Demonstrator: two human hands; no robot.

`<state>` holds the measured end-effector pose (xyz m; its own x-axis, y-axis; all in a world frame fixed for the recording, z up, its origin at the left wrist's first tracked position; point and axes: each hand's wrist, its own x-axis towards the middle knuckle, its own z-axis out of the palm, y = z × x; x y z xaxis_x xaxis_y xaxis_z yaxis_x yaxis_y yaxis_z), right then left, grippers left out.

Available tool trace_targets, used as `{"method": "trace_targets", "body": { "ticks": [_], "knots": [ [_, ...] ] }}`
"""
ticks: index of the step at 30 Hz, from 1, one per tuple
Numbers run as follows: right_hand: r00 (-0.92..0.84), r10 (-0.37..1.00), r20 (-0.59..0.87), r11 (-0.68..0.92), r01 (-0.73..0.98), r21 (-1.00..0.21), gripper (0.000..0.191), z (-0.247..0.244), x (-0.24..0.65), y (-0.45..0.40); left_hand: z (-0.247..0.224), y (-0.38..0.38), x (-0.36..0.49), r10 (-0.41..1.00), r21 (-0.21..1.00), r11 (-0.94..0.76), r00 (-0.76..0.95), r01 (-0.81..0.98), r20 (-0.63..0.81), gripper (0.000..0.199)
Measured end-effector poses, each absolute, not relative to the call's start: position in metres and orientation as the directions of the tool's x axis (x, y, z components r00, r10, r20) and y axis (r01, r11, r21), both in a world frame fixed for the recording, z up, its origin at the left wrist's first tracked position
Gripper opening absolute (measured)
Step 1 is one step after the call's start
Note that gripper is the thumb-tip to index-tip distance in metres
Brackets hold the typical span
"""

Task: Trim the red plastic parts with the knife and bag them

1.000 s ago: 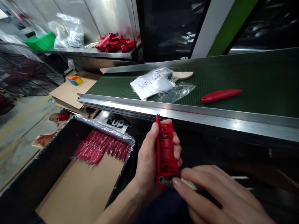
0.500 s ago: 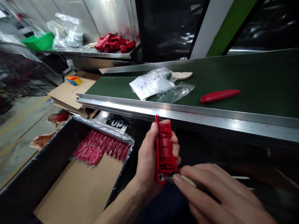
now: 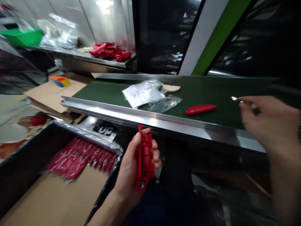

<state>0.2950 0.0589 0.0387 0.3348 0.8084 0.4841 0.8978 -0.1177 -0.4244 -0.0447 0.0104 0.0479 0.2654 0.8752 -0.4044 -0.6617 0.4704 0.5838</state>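
- Left hand (image 3: 129,166) here: fingers wrapped round the hollow red plastic half-shell (image 3: 146,157), open face up, long axis pointing away.
- Right hand (image 3: 270,121) well apart, off to its right: fingers pinching a small metal-tipped tool (image 3: 234,98) over the green conveyor belt (image 3: 225,116).
- Left of that tip: a long red plastic piece (image 3: 201,109), lengthwise along the belt.
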Motion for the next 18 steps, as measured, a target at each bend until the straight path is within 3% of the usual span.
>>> {"method": "trace_targets", "body": {
  "ticks": [4,7,10,12,13,15,18],
  "knots": [
    [0.358,0.845,0.396,-0.248,0.92,-0.303,0.022,0.058,0.312,0.08,0.047,-0.001,-0.039,0.888,0.735,0.458,0.225,-0.499,-0.401,0.035],
    [0.306,0.851,0.426,-0.165,0.927,-0.336,0.027,0.059,0.269,0.058,0.043,-0.013,-0.035,0.888,0.841,0.453,0.235,-0.295,-0.396,0.052],
    [0.099,0.949,0.299,0.053,0.886,-0.461,0.026,0.057,0.205,0.014,0.032,-0.021,-0.033,0.934,0.954,0.294,0.227,-0.057,-0.275,0.064],
    [-0.239,0.971,0.019,0.18,0.674,-0.717,0.026,0.055,0.17,-0.01,0.023,-0.021,-0.034,0.951,0.988,0.113,0.277,0.103,-0.138,0.068],
    [-0.303,0.953,-0.009,0.178,0.581,-0.794,0.021,0.053,0.159,-0.019,0.02,-0.02,-0.035,0.944,0.986,0.029,0.319,0.161,-0.08,0.071],
    [-0.278,0.961,-0.008,0.127,0.466,-0.876,0.016,0.047,0.15,-0.027,0.015,-0.016,-0.039,0.928,0.974,-0.053,0.371,0.219,-0.033,0.073],
    [-0.069,0.995,0.07,0.09,0.348,-0.933,0.013,0.033,0.159,-0.027,0.015,-0.011,-0.048,0.942,0.979,0.044,0.318,0.2,-0.108,0.064]
  ]
}}
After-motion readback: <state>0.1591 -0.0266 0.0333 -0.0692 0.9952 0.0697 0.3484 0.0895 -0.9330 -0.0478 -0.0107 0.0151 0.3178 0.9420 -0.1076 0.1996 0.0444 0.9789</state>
